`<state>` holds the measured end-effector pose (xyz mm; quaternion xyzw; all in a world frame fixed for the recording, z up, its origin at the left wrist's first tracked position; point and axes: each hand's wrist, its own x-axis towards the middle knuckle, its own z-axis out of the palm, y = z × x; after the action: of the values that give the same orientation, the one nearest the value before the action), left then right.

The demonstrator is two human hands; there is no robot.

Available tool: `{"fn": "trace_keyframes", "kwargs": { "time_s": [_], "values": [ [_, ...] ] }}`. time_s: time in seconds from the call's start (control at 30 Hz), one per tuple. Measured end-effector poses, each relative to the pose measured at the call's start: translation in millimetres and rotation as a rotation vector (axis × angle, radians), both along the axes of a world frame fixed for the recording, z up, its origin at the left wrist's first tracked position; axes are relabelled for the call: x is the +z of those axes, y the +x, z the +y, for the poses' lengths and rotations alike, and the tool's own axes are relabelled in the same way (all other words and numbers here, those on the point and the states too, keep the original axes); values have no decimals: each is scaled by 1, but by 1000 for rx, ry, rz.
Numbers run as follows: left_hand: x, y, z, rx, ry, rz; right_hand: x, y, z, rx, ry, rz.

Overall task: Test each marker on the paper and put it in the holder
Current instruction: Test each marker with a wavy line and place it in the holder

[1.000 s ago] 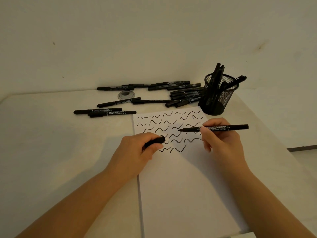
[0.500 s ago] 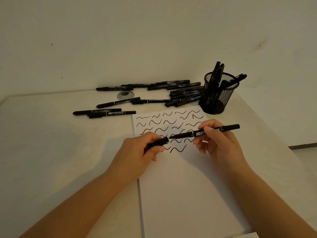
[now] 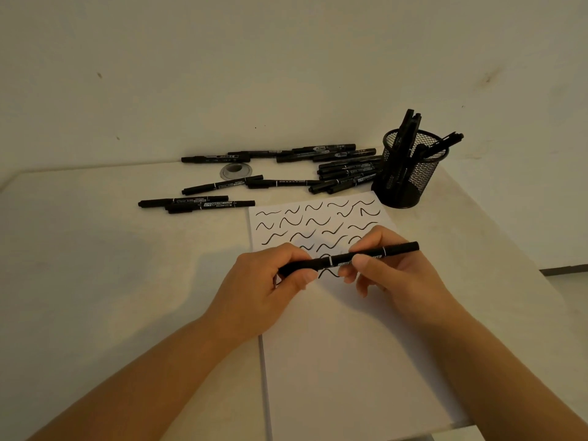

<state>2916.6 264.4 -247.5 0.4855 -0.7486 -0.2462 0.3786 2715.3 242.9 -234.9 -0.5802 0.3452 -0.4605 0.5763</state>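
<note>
Both hands are gripping one marker (image 3: 350, 257) above the paper (image 3: 350, 361): left hand (image 3: 270, 281) seemingly pressing the cap home, right hand (image 3: 391, 268) bracing the barrel; the holder (image 3: 410, 173) is waiting at one o'clock.

Loose markers (image 3: 346, 173) crowd holder (image 3: 410, 173) left side; right side open.

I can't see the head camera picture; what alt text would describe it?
Two bare hands, left hand and right hand, hold one black marker level above a white sheet of paper covered in black squiggles. Behind lie loose black markers beside a black mesh holder.
</note>
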Motion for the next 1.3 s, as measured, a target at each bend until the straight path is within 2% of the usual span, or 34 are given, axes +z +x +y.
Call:
{"fn": "trace_keyframes", "kwargs": {
  "time_s": [0.2,0.8,0.93,1.1,1.17,1.3],
  "values": [
    [1,-2,3,19,-36,-6,-1,3,0,15,-12,1],
    [3,-7,4,5,98,72,-2,5,2,-1,-71,0],
    [5,-6,5,40,41,90,-1,5,-1,5,-31,-23],
    [13,0,2,152,-21,223,0,0,-1,-9,43,-64],
    [17,3,-1,181,-28,242,3,-3,-2,-55,0,36],
    [32,7,-10,181,-82,212,15,-2,-8,-115,-136,370]
  ]
}}
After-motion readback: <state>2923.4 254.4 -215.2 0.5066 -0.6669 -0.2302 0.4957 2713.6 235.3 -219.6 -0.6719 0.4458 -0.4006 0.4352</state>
